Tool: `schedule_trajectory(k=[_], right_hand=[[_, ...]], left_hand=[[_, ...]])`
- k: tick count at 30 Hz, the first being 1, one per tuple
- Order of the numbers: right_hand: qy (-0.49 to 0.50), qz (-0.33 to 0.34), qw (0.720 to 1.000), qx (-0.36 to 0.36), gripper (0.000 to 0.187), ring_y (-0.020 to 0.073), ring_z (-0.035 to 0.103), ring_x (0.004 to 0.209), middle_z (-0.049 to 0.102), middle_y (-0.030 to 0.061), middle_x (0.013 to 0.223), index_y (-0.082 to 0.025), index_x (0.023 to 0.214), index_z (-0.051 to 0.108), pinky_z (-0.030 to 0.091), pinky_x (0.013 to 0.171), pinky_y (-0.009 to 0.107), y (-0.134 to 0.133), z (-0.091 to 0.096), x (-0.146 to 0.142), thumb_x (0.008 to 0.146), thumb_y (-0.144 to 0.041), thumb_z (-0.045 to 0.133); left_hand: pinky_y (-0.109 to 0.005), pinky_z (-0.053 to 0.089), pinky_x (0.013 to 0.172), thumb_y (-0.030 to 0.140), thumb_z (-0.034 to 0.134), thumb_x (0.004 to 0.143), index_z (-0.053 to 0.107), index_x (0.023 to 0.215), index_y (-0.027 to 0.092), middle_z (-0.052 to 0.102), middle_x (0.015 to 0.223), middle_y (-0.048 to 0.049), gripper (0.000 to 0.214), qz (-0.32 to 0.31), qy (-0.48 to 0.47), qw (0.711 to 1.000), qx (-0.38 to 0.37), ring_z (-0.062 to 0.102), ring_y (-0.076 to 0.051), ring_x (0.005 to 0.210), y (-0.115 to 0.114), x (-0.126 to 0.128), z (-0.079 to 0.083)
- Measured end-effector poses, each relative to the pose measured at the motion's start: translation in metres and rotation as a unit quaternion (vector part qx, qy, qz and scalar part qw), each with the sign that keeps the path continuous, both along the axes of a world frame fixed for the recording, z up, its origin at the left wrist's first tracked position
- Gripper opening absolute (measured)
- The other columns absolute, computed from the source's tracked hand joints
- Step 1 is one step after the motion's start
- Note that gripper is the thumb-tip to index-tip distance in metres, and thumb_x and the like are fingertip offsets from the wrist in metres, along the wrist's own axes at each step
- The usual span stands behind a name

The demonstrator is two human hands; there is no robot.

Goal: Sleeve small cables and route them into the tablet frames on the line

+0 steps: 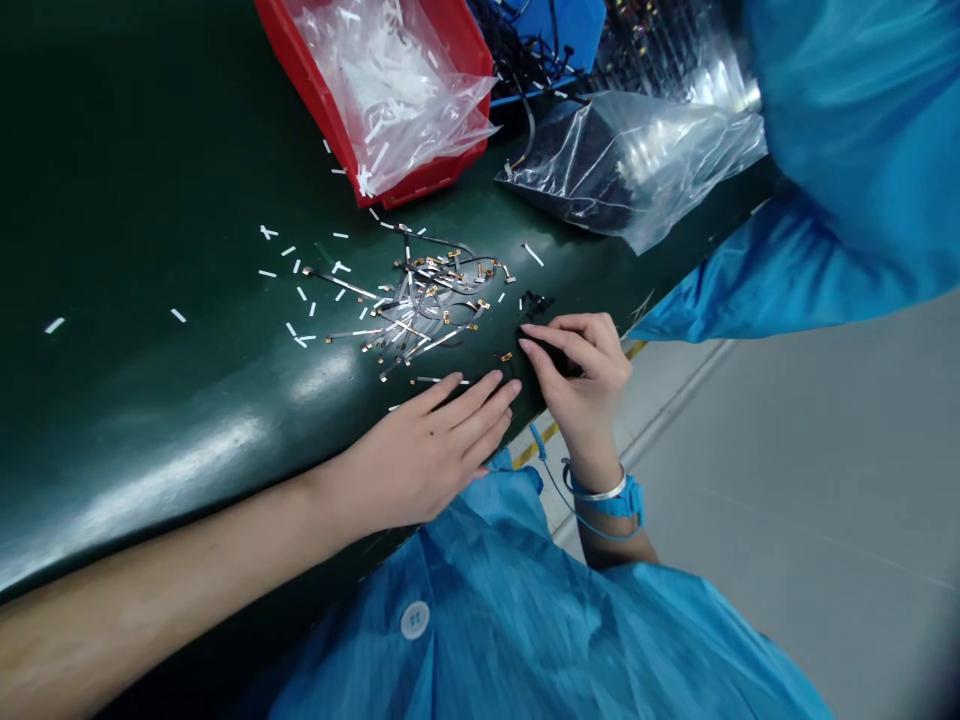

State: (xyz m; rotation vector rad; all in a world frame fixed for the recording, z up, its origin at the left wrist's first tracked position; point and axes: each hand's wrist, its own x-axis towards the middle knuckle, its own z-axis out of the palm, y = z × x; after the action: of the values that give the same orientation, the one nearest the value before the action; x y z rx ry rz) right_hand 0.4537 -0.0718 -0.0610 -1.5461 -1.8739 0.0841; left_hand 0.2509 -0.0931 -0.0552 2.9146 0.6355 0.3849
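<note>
My left hand (442,440) lies flat at the near edge of the green table, its fingers stretched out and side by side. Close to its fingertips is a small gold connector end (506,357); whatever the fingers cover is hidden. My right hand (581,365) is just to the right, thumb and index fingertips brought together in a pinch. Anything between those fingertips is too small to make out. A little cluster of black bits (535,303) sits just beyond them. Past both hands spreads a loose pile of thin flex cables (424,305) with gold-coloured ends.
White strips (290,251) are scattered over the green tabletop (150,400). A red bin (315,110) holds a plastic bag of white strips. Behind are a blue bin (585,35) with black cables and a clear plastic bag (637,170). Another person's blue sleeve (735,270) is at right.
</note>
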Motion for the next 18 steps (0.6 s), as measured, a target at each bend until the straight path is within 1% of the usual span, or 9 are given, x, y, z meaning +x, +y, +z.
schedule_trajectory(k=[3,7,10,13,16,18], right_hand=[[-0.002,0.008,1.0,-0.012,0.01,0.0156,0.058,0.076,0.064,0.0013,0.077,-0.023,0.079,0.07,0.046,0.064,0.032,0.002,0.001,-0.002,0.085,-0.018,0.063],[0.01,0.016,1.0,-0.009,0.009,0.015,0.058,0.075,0.063,0.0011,0.076,-0.022,0.079,0.068,0.046,0.062,0.03,-0.002,0.001,-0.004,0.085,-0.018,0.062],[0.017,0.076,0.997,0.013,0.006,0.0139,0.057,0.073,0.064,0.0005,0.076,-0.022,0.081,0.067,0.046,0.062,0.029,-0.003,0.002,-0.001,0.084,-0.017,0.064],[-0.01,0.138,0.99,0.013,0.006,0.0139,0.058,0.074,0.065,0.0002,0.076,-0.022,0.083,0.067,0.048,0.064,0.031,-0.001,0.003,0.003,0.084,-0.017,0.064],[-0.043,0.166,0.985,-0.004,0.008,0.0144,0.059,0.072,0.066,0.0008,0.079,-0.023,0.084,0.067,0.05,0.064,0.033,0.001,0.005,0.009,0.085,-0.017,0.062],[-0.052,0.185,0.981,0.004,0.01,0.0145,0.058,0.072,0.066,0.0015,0.08,-0.023,0.085,0.067,0.05,0.063,0.033,0.003,0.005,0.011,0.085,-0.015,0.061]], left_hand=[[-0.042,0.033,0.108,0.037,0.042,0.098,0.054,0.133,0.007,0.047,0.145,-0.014,0.048,-0.001,-0.001,1.0,-0.005,0.04,-0.029,0.137,0.0,0.0,0.0],[-0.041,0.033,0.107,0.037,0.038,0.099,0.054,0.133,0.008,0.049,0.143,-0.0128,0.047,0.002,0.002,1.0,-0.001,0.042,-0.028,0.135,0.0,0.0,0.0],[-0.041,0.033,0.107,0.037,0.035,0.1,0.054,0.133,0.009,0.049,0.143,-0.012,0.048,0.006,0.0,1.0,0.002,0.043,-0.027,0.134,0.0,0.0,0.0],[-0.041,0.033,0.107,0.037,0.036,0.099,0.055,0.132,0.01,0.052,0.141,-0.011,0.047,0.011,-0.005,1.0,-0.001,0.044,-0.027,0.133,0.0,0.0,0.0],[-0.042,0.033,0.108,0.037,0.036,0.099,0.056,0.131,0.01,0.054,0.139,-0.0106,0.046,0.012,-0.008,1.0,-0.005,0.045,-0.027,0.132,0.001,0.0,0.001],[-0.043,0.033,0.108,0.035,0.036,0.099,0.057,0.13,0.009,0.056,0.138,-0.0113,0.045,0.011,-0.014,1.0,-0.003,0.046,-0.027,0.131,0.001,0.0,0.001]])
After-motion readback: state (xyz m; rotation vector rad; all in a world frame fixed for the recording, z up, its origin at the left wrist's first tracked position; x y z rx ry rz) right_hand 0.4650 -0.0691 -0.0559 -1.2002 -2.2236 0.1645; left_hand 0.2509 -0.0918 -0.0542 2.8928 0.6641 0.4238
